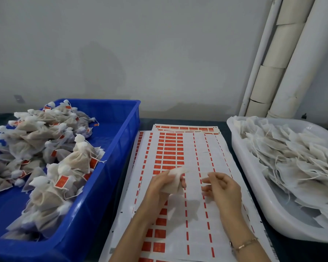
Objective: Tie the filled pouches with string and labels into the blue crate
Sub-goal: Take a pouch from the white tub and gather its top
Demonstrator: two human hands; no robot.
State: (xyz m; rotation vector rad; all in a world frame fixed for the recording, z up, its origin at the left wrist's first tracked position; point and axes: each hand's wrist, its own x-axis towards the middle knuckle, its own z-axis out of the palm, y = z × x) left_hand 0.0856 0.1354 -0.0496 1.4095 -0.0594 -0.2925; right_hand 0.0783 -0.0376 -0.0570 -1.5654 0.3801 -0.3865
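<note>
A pale grey wall stands behind a dark table, and fat white pipes lean up in the right corner. On the left side of the table sits the blue crate. It holds a big heap of tied pouches. Their tops are bunched shut, and many have a small red label hanging from a string.

In the middle of the table lie white label sheets, one on top of another. Rows of red stickers are on them, and many spots are bare.

On the right is a white tray full of flat, untied pouches with loose strings sticking out.

Both hands are up over the label sheets, near each other but not touching. The left hand has its fingers wrapped round one filled pouch, whose white top pokes up past the fingers. The right hand has its fingers bent, with thumb and first finger close together. I cannot tell if it pinches a string or a label, as that bit is too small to see. A thin bracelet is on the right wrist
</note>
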